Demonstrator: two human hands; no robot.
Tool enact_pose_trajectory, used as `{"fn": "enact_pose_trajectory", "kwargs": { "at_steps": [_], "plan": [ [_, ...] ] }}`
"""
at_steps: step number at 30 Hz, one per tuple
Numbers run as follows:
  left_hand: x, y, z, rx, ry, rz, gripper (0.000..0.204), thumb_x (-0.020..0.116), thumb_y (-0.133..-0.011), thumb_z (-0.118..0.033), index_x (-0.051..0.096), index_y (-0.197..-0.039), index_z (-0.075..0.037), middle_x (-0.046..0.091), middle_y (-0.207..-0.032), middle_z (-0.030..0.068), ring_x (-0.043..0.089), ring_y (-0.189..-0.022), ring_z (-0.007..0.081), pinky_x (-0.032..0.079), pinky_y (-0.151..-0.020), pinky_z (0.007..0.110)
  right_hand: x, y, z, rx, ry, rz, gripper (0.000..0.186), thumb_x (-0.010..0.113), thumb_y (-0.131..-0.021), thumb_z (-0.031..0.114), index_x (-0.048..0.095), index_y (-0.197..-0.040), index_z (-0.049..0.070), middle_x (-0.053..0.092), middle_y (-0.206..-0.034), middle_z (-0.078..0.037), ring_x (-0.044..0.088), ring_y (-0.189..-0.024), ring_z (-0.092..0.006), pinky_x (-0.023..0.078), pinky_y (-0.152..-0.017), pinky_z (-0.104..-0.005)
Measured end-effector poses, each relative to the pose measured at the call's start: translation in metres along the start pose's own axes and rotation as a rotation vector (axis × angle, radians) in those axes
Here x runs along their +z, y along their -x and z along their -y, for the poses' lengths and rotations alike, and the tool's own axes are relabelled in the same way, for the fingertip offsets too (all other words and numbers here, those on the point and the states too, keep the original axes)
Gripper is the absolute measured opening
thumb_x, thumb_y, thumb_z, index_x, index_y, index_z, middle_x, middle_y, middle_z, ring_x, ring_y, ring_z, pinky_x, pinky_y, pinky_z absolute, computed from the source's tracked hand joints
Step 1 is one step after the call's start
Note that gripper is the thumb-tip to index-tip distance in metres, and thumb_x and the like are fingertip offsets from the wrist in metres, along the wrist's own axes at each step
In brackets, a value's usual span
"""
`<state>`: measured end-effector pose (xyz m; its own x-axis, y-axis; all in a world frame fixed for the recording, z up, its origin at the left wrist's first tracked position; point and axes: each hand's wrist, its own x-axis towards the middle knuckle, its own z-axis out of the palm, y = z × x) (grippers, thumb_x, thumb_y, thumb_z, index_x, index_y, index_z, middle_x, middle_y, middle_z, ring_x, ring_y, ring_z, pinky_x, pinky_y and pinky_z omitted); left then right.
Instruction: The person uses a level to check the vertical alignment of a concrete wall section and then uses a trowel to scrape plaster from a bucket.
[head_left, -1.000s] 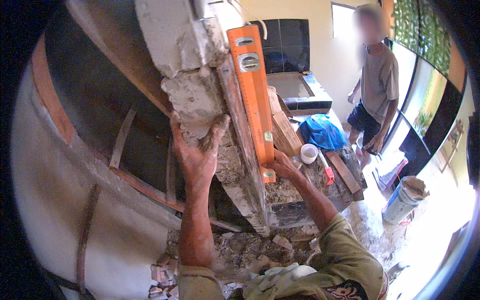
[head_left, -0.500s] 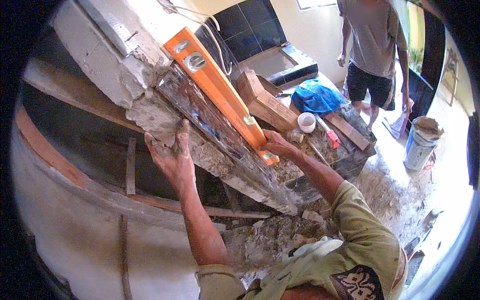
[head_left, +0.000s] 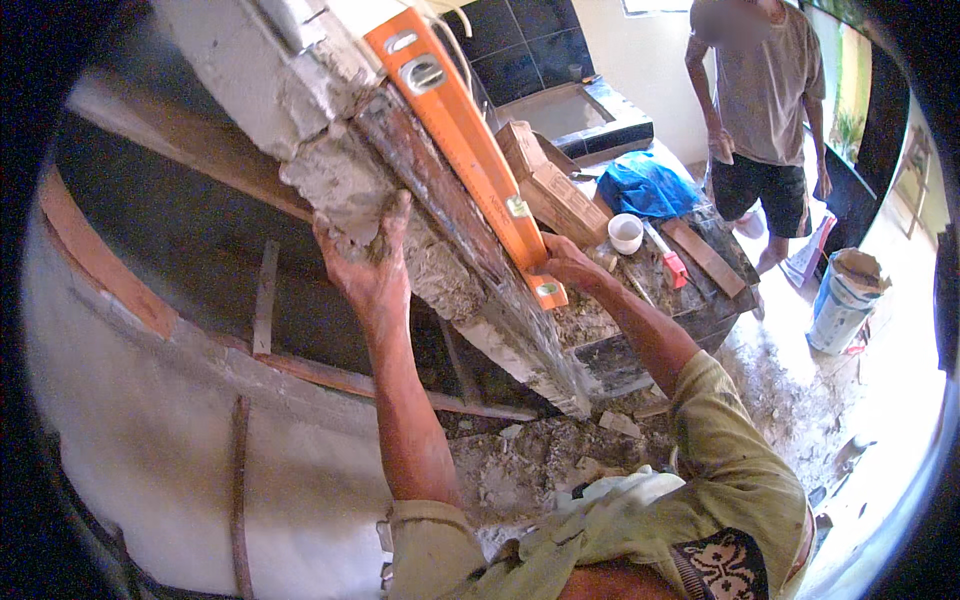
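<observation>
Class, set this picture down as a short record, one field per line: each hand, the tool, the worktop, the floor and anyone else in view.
Left hand: spread against the rough masonry edge, thumb and fingers apart
Right hand: holding the lower end of the spirit level
Tool: orange spirit level, alongside a dark, weathered strip
Worktop: blue plastic sheet, white cup, brown board
Floor: rubble, open-topped sack
Other person: standing at upper right, dark shorts

Left hand (head_left: 366, 260) against rough masonry (head_left: 235, 85), right hand (head_left: 572, 264) holding orange spirit level (head_left: 462, 145) — blue sheet (head_left: 650, 186) beyond
</observation>
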<state>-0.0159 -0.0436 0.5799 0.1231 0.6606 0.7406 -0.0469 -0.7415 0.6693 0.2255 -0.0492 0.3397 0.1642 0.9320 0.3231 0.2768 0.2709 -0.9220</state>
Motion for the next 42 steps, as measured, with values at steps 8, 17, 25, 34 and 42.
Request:
{"fn": "enact_pose_trajectory", "kwargs": {
  "at_steps": [8,17,25,34,42],
  "plan": [
    [-0.001,0.004,-0.013,0.038,-0.122,-0.044,0.087,0.082,-0.075,-0.023,0.03,-0.134,0.013,0.048,-0.127,0.0236,0.051,-0.115,0.0288,0.044,-0.098,0.038,0.0,0.042,0.034,0.049,-0.153,-0.09,0.04,0.069,-0.079,0.012,0.059,-0.116,0.003,0.064,-0.101,-0.002,0.057,-0.094,-0.0115,0.046,-0.087,-0.0304],
    [-0.022,0.048,0.038,0.08,-0.117,0.058,0.097,0.081,-0.075,-0.02,0.018,-0.142,0.009,0.04,-0.135,0.0234,0.044,-0.123,0.0303,0.042,-0.101,0.04,0.012,0.095,0.032,0.056,-0.178,-0.178,0.039,0.067,-0.082,0.014,0.058,-0.118,0.002,0.063,-0.107,-0.003,0.055,-0.098,-0.0107,0.045,-0.089,-0.0303],
    [-0.016,0.087,0.065,0.028,-0.189,0.139,0.093,0.078,-0.074,-0.005,0.018,-0.144,0.003,0.043,-0.134,0.0221,0.048,-0.119,0.0295,0.046,-0.097,0.04,0.036,0.096,0.025,0.108,-0.101,-0.126,0.041,0.066,-0.082,0.016,0.057,-0.121,0.004,0.062,-0.112,-0.003,0.055,-0.102,-0.012,0.044,-0.092,-0.0311],
    [-0.012,0.086,0.079,0.024,-0.139,0.152,0.096,0.081,-0.073,-0.015,0.019,-0.144,0.002,0.046,-0.132,0.0251,0.052,-0.116,0.034,0.044,-0.097,0.042,0.037,0.09,0.023,0.148,-0.043,-0.125,0.041,0.068,-0.082,0.016,0.058,-0.12,0.005,0.063,-0.111,-0.004,0.055,-0.103,-0.0122,0.044,-0.091,-0.0318],
    [-0.008,0.086,0.068,-0.113,-0.035,0.19,0.096,0.081,-0.073,-0.012,0.017,-0.144,0.001,0.046,-0.131,0.0245,0.054,-0.112,0.0333,0.045,-0.097,0.042,0.039,0.084,0.025,0.133,-0.096,-0.103,0.039,0.067,-0.083,0.006,0.056,-0.12,0.005,0.062,-0.11,0.0,0.054,-0.103,-0.0096,0.044,-0.094,-0.0313]
  ]
}}
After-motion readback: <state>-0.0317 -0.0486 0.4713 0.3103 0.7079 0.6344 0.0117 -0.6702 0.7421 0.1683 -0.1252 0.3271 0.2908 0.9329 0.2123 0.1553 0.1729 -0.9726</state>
